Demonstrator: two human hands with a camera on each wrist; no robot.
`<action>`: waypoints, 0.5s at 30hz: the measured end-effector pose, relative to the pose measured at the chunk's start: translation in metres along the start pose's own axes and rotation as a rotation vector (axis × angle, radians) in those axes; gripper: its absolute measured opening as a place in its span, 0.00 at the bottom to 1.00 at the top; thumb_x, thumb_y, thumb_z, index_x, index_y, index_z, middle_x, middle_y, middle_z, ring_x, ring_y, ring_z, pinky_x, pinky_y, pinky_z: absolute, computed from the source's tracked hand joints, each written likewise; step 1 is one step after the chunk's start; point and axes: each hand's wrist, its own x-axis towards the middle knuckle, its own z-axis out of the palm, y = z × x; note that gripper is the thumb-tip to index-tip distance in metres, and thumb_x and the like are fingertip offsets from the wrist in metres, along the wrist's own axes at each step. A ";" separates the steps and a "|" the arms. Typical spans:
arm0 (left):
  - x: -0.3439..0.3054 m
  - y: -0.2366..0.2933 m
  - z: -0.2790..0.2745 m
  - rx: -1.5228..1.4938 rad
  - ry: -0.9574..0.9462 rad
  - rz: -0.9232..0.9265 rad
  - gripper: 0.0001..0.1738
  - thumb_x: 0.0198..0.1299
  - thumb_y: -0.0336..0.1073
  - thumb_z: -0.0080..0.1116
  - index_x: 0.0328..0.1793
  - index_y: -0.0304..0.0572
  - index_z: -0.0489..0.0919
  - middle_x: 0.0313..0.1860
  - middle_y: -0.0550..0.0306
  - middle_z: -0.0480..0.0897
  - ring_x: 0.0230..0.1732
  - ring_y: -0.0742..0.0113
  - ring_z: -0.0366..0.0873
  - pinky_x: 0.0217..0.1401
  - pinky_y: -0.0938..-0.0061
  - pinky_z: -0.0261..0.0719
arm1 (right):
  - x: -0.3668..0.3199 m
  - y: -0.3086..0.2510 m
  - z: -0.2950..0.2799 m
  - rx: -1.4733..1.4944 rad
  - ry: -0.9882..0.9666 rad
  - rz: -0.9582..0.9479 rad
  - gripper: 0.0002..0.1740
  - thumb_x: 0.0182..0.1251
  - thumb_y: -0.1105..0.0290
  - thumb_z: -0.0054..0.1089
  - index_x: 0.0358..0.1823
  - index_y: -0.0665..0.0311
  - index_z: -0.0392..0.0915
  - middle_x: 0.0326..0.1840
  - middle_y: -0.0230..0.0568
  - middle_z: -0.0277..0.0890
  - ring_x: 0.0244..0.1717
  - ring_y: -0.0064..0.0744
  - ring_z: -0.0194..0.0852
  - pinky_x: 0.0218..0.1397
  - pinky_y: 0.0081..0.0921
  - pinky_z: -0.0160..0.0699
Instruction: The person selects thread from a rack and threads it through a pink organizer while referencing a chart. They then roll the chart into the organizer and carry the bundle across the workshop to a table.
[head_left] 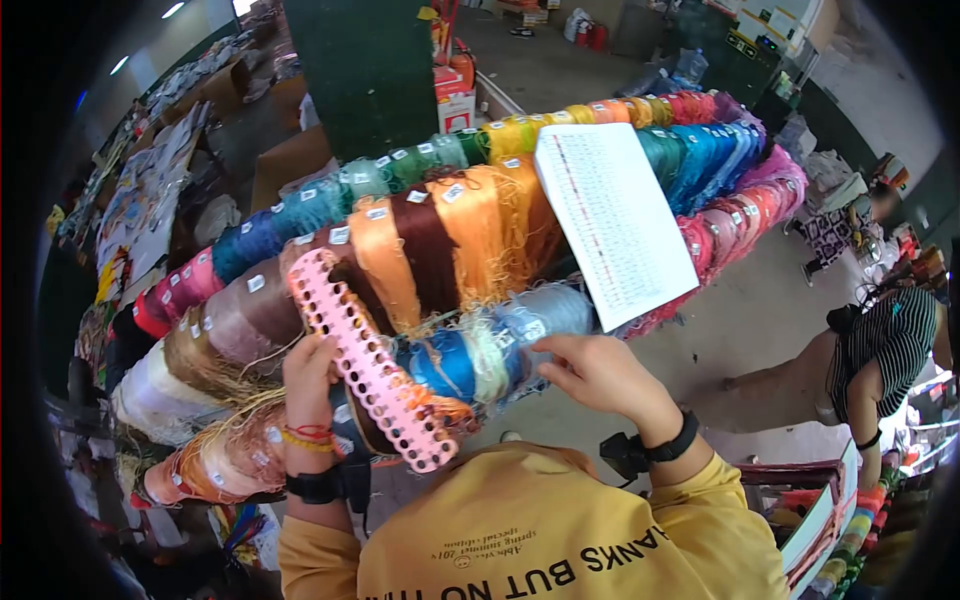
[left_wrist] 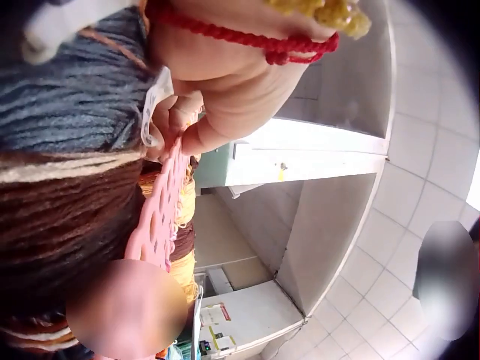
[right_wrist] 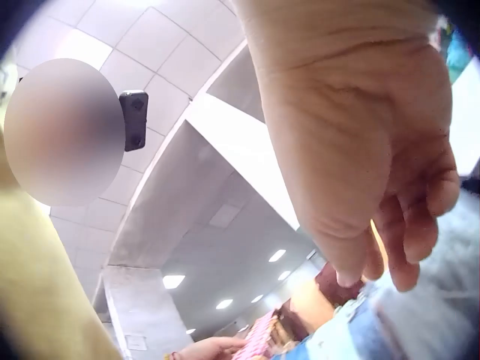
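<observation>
Thread sorting on the pink holed strip point(head_left: 365, 360): looks early, most holes appear empty.
The strip lies slantwise across the skein rack point(head_left: 250, 300), gripped near its upper end by the left hand point(head_left: 308, 375). Only the orange strands point(head_left: 447, 410) at its lower end seem attached. The right hand point(head_left: 590, 375) is at the pale-blue skein point(head_left: 540, 315), fingers bent; can't tell if it pinches a strand. A printed sheet point(head_left: 615, 225) rests on the skeins above.

Head camera: above the pink board point(head_left: 365, 360), looking down, near. Left wrist camera: just beneath the board, facing upward. Right wrist camera: beneath, farther off; board shared by all.
</observation>
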 end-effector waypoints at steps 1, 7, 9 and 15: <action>-0.001 0.002 0.002 0.005 0.005 0.000 0.08 0.59 0.33 0.54 0.28 0.42 0.76 0.19 0.68 0.74 0.18 0.83 0.65 0.21 0.87 0.60 | -0.011 0.008 -0.008 -0.035 -0.010 0.039 0.14 0.60 0.63 0.54 0.46 0.59 0.75 0.29 0.44 0.78 0.33 0.47 0.77 0.35 0.38 0.74; -0.006 0.010 0.008 0.057 0.057 -0.021 0.10 0.61 0.34 0.53 0.25 0.44 0.74 0.18 0.68 0.73 0.17 0.83 0.64 0.21 0.88 0.59 | -0.049 0.044 -0.042 -0.069 0.024 0.240 0.22 0.57 0.65 0.58 0.55 0.57 0.70 0.25 0.42 0.77 0.29 0.44 0.76 0.32 0.36 0.72; -0.006 0.010 0.010 0.061 0.074 -0.020 0.10 0.60 0.34 0.53 0.25 0.44 0.74 0.18 0.69 0.73 0.17 0.83 0.64 0.21 0.88 0.59 | -0.052 0.053 -0.046 -0.112 0.048 0.287 0.25 0.57 0.66 0.59 0.58 0.56 0.68 0.23 0.42 0.77 0.27 0.44 0.76 0.31 0.35 0.72; -0.005 0.007 0.008 0.066 0.095 -0.022 0.10 0.60 0.35 0.54 0.26 0.45 0.74 0.19 0.69 0.73 0.17 0.84 0.64 0.21 0.89 0.59 | -0.053 0.076 -0.049 -0.208 0.046 0.307 0.28 0.58 0.61 0.57 0.61 0.54 0.64 0.22 0.43 0.76 0.26 0.45 0.76 0.29 0.38 0.72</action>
